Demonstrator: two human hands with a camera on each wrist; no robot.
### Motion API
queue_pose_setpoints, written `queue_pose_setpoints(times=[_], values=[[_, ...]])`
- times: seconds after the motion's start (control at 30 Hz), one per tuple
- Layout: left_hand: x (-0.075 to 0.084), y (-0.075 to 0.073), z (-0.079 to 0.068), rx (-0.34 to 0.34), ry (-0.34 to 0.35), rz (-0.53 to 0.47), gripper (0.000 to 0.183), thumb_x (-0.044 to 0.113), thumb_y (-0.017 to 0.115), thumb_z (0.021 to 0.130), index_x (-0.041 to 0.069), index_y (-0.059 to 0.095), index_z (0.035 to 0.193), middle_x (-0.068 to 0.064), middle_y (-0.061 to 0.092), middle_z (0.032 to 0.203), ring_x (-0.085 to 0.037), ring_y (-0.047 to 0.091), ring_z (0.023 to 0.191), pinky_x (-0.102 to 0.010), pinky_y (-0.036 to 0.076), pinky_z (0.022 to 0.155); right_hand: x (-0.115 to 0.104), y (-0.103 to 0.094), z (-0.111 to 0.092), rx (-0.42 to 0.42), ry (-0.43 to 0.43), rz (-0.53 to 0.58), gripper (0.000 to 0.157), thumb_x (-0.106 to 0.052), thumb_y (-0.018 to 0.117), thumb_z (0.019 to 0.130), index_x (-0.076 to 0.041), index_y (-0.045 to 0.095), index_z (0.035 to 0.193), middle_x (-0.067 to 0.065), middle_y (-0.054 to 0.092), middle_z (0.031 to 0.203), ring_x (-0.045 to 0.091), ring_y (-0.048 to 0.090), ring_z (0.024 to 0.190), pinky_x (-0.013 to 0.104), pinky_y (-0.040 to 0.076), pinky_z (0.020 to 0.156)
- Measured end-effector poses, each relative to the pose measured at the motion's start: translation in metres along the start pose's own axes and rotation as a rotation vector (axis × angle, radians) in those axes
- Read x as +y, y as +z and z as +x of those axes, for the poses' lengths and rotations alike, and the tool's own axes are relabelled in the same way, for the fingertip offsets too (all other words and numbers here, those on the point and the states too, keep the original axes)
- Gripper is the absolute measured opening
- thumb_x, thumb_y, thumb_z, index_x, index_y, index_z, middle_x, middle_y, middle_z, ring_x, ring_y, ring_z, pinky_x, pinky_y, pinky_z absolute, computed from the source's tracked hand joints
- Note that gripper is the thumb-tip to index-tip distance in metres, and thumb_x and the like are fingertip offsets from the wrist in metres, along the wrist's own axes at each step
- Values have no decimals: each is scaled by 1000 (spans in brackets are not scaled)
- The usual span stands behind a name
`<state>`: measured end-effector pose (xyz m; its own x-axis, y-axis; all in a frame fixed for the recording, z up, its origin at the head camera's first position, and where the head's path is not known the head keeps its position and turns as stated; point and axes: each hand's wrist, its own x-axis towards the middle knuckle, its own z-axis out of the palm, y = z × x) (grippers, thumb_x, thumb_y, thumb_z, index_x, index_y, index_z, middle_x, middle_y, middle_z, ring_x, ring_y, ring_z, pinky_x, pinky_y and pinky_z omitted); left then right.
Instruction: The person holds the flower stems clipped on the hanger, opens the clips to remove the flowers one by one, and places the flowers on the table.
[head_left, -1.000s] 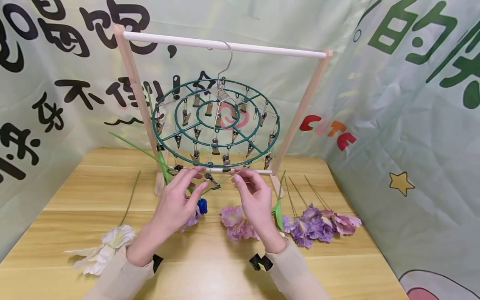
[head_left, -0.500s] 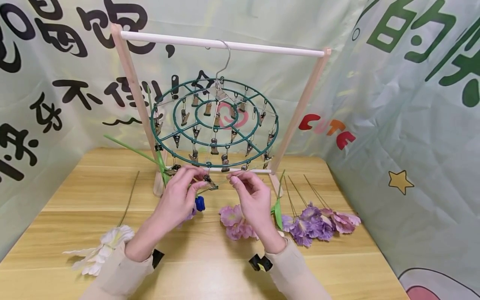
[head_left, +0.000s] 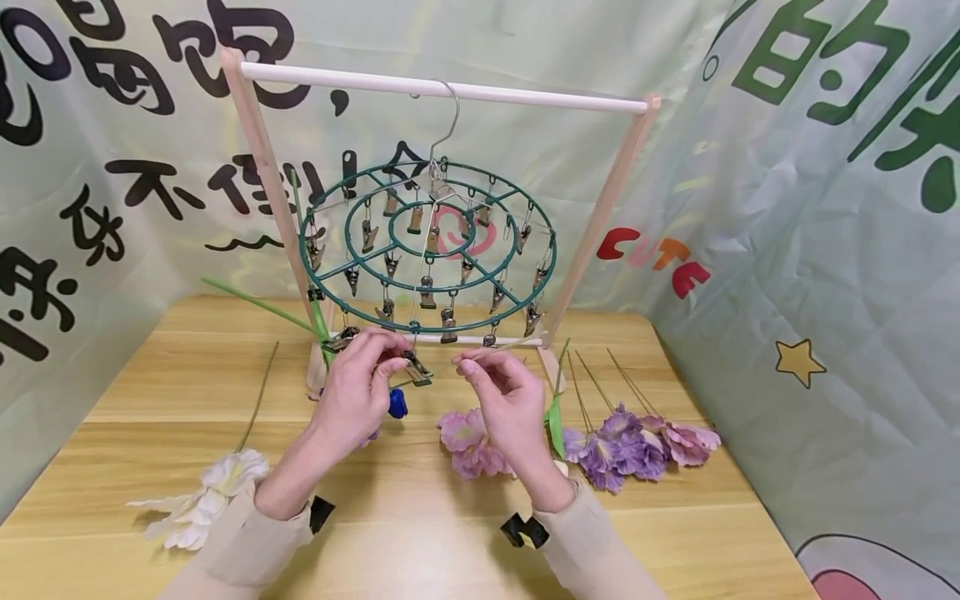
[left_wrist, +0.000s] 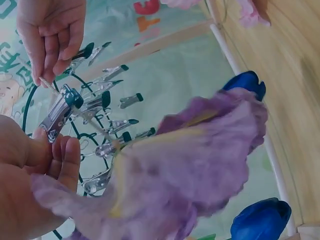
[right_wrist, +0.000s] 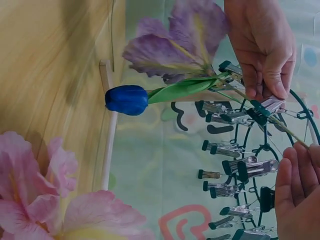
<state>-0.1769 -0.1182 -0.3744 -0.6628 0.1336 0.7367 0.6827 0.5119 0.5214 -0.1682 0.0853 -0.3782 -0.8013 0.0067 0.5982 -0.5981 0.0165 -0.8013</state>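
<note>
Thumb and fingers of my left hand pinch the handles of a metal clip with green tips, hanging from the front of a round green hanger. My right hand pinches a thin stem near its end. In the left wrist view that stem passes at the clip's tips; whether it is gripped there I cannot tell. The purple flower on the stem hangs beyond the clip, mostly hidden by my left hand in the head view. A blue tulip hangs beside it, its leaf toward another clip.
The hanger hooks over the white bar of a wooden stand, with several other clips dangling. A white flower lies at left. Pink and purple flowers lie on the table, with a green leaf at right.
My left fingers, spread beside the clip a second ago, have closed on its handles. My right hand keeps the stem, whose end now sticks out to the right. The hanger has shifted slightly left.
</note>
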Motion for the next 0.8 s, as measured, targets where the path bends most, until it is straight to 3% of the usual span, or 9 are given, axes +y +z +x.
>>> queue_pose_setpoints(times=[0.13, 0.37, 0.5, 0.8], values=[[2, 0, 1, 13, 2, -9, 8, -3, 69, 95, -1, 69, 102, -11, 69, 104, -24, 67, 91, -30, 57, 74, 1, -4, -5, 11, -28, -11, 8, 4, 68, 97, 8, 70, 103, 24, 75, 102, 14, 73, 90, 26, 62, 81], [1, -3, 1, 43, -21, -83, 8, -9, 67, 95, -3, 68, 101, -13, 68, 103, -23, 66, 87, -11, 50, 75, 2, -22, -13, 41, -58, 10, 5, 9, 65, 97, 14, 64, 97, 31, 70, 100, 12, 72, 88, 24, 62, 77], [0, -4, 0, 47, -37, -102, 7, -8, 67, 95, -4, 68, 100, -13, 68, 103, -24, 67, 88, -7, 50, 80, 3, -34, -16, 41, 11, -27, 7, 5, 65, 99, 11, 65, 100, 29, 71, 97, 12, 72, 84, 25, 62, 76], [1, -9, 3, 83, -14, -103, 6, -7, 67, 94, -5, 69, 100, -13, 68, 101, -23, 67, 86, -8, 50, 80, 16, -43, -8, -155, 237, -155, 12, -3, 64, 102, 5, 70, 108, 21, 74, 92, 16, 71, 80, 30, 63, 74]])
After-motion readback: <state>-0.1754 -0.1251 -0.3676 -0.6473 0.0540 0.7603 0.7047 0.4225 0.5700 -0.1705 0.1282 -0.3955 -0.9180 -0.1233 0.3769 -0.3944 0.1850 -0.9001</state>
